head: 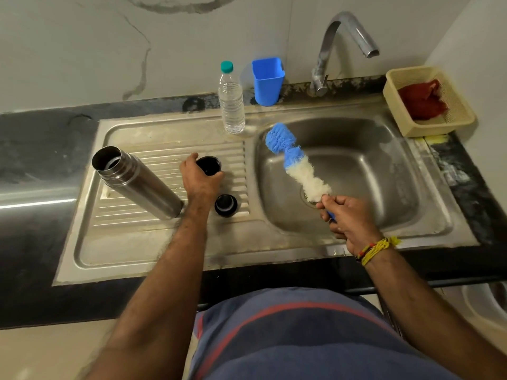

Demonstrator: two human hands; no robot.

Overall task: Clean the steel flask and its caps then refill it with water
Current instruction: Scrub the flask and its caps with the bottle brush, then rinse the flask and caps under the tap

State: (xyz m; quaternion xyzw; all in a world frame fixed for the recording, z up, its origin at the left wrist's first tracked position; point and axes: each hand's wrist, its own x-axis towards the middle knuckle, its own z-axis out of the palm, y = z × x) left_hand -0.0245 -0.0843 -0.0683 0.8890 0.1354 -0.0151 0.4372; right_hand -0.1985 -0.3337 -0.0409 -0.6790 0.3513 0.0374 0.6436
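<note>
The steel flask (131,178) stands open and uncapped on the ribbed drainboard (153,237) at the left. My left hand (199,179) curls round a dark cup-shaped cap (210,164) resting mouth-up on the drainboard. A second black cap (225,205) lies just right of my left wrist. My right hand (347,218) grips the blue handle of a bottle brush (295,160) with blue and white bristles, held tilted over the sink basin (370,165).
A clear plastic water bottle (231,101) with a teal lid and a blue cup (267,80) stand behind the sink. The tap (341,48) arches over the basin, no water running. A beige basket (433,124) holds a red cloth at the right.
</note>
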